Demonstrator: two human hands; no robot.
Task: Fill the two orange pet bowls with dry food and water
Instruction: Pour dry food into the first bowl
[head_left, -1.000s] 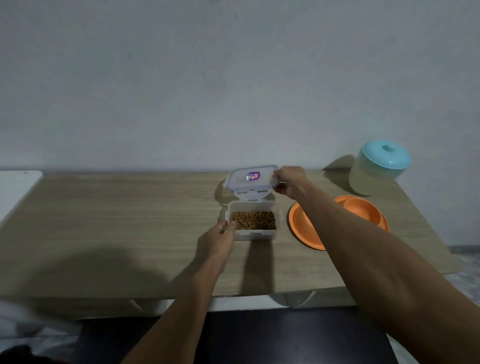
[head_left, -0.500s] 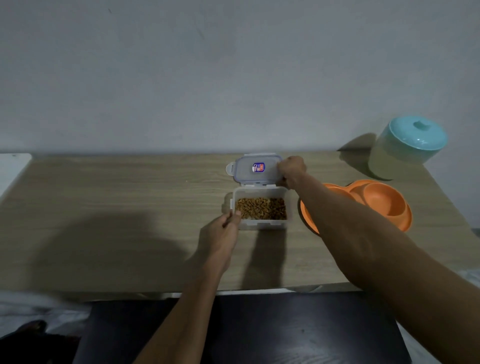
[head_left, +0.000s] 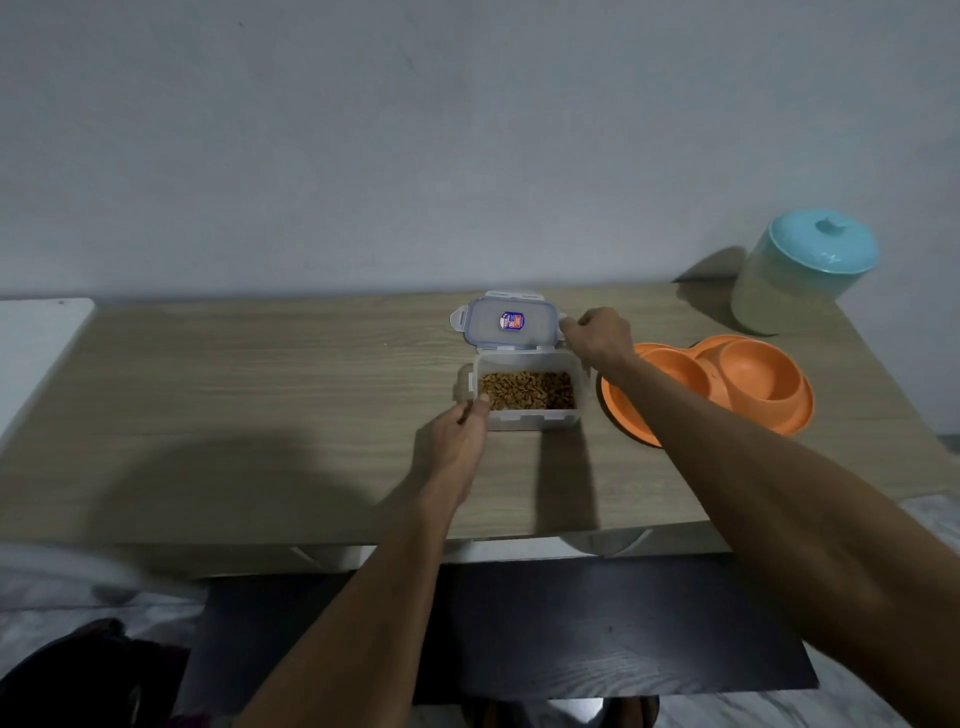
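Observation:
A clear plastic food container (head_left: 524, 418) holding brown dry food (head_left: 525, 389) stands open at the middle of the wooden table (head_left: 260, 395). Its clear lid (head_left: 511, 325) lies flat on the table just behind it. My right hand (head_left: 597, 335) pinches the lid's right edge. My left hand (head_left: 457, 441) grips the container's front left corner. The orange double pet bowl (head_left: 753, 384) sits to the right with both of its bowls empty; my right forearm crosses over its left bowl.
A pale jar with a teal lid (head_left: 805, 270) stands at the table's back right, against the grey wall. A white surface (head_left: 31, 353) adjoins the table on the left. A dark panel (head_left: 597, 629) lies below the table's front edge.
The lid has been lowered from above the container to the table behind it, my right hand still on it. My left hand stays on the container. The camera has tilted.

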